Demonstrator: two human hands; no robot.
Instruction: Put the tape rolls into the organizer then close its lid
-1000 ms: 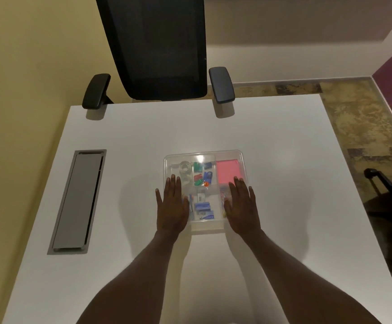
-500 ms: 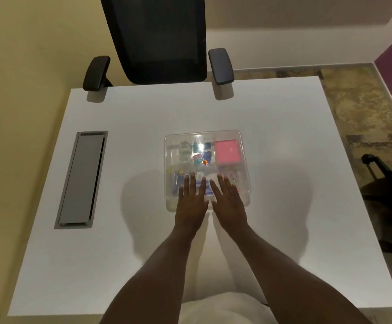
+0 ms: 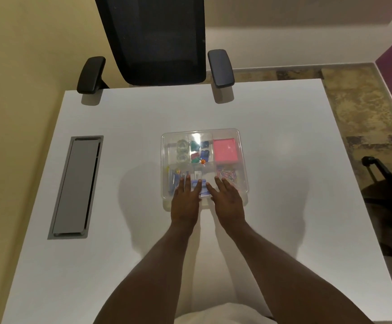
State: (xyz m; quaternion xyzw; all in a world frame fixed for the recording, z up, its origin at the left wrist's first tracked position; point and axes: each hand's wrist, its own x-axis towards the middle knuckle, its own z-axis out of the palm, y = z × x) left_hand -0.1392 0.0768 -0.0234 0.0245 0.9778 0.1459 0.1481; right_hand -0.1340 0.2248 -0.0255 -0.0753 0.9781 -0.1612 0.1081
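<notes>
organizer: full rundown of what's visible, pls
The organizer is a clear, plastic-looking, roughly square box sitting flat mid-table. Its transparent lid looks down. Dividers split it into compartments: two clear tape rolls far left, coloured clips far middle, a pink pad far right, small coloured stationery in the near row. The left hand and right hand lie flat, palms down, on its near edge.

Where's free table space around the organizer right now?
Bare table lies right of the organizer, behind it toward the chair, and between it and the grey cable hatch. The near edge is crowded: left hand and right hand rest on the lid.
</notes>
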